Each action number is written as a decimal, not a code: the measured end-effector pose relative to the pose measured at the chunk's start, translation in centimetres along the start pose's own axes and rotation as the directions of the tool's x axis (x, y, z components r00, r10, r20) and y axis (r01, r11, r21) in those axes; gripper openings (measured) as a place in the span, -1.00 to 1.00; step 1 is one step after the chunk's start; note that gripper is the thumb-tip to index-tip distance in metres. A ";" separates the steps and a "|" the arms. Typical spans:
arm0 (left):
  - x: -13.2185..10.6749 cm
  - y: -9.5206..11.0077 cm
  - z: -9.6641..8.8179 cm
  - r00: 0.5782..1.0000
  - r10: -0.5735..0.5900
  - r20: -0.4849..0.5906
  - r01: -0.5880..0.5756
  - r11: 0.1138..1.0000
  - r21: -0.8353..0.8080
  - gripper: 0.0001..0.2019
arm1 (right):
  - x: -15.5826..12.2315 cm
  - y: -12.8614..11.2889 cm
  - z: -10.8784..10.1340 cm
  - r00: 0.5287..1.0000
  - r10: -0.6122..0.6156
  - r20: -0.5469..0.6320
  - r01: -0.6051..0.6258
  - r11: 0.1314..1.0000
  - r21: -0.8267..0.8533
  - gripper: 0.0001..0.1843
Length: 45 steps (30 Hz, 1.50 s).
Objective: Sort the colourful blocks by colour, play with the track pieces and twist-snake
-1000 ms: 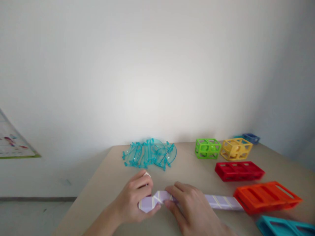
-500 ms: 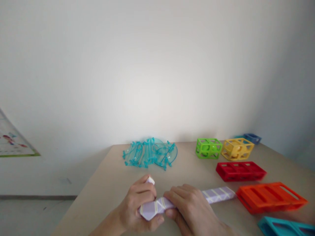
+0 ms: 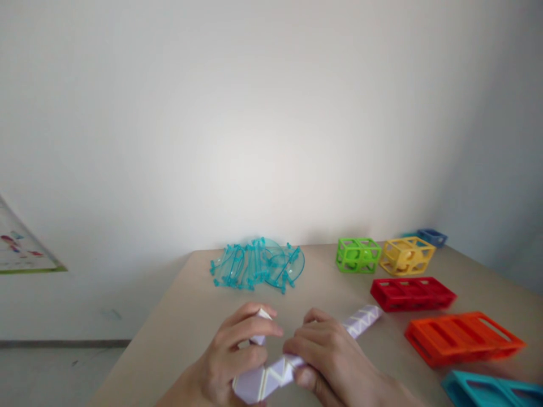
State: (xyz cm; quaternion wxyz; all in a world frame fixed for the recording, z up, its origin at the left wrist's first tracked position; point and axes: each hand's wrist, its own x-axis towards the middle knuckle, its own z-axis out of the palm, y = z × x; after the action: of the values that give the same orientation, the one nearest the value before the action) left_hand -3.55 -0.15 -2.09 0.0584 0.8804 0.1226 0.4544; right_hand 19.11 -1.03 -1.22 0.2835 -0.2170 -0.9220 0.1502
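A pale wall [image 3: 271, 124] fills most of the frame, above a beige desk [image 3: 178, 322] spreading across the lower half. At bottom centre, the right hand [image 3: 335, 353] is closed around the middle of a lilac-and-white jointed strip [image 3: 250, 385], thumb underneath. The left hand [image 3: 231, 356], its fingers partly curled, grips the strip's bent left end; one tip pokes up between the fingers. The strip's other end emerges beyond the right hand, pointing up and right towards a red frame. At lower right lies an orange frame [image 3: 462, 330], with a teal frame [image 3: 460, 390], cut off by the corner, below it. Clear turquoise pieces [image 3: 257, 264] lie heaped centre-left, behind the hands. The red frame [image 3: 413, 294] sits right of centre; behind it stand a yellow frame [image 3: 407, 256], then a smaller green one [image 3: 358, 255].
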 end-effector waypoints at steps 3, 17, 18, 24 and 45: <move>0.1 0.1 0.4 0.997 -0.047 -0.061 0.041 0.995 -0.087 -0.53 | -0.2 -0.1 -0.2 0.999 -0.019 -0.025 0.019 1.000 0.007 -0.40; 0.0 0.2 0.3 1.000 0.013 -0.009 -0.013 0.999 -0.047 -0.50 | -0.5 -0.3 -0.5 0.996 -0.016 -0.090 0.019 0.999 0.032 -0.43; 0.0 0.2 0.3 1.000 -0.009 -0.025 0.007 0.998 -0.062 -0.50 | -0.5 -0.2 -0.3 0.994 -0.002 -0.109 0.005 1.000 0.027 -0.49; 0.4 0.3 0.6 0.959 -0.264 0.100 0.281 0.932 -0.228 -0.43 | -0.4 0.6 0.2 0.939 0.137 -0.317 -0.142 0.990 0.006 -0.78; 0.1 0.0 1.7 0.472 -0.791 0.390 0.751 0.128 -0.648 -0.33 | 0.8 0.9 1.3 0.948 0.093 -0.306 -0.147 0.976 -0.160 -0.76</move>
State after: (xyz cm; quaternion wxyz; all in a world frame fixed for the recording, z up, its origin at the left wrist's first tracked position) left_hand -2.13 -0.16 -3.02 0.6397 0.5626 0.3567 0.3833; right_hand 18.02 0.00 -2.22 0.3880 -0.3175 -0.8639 0.0489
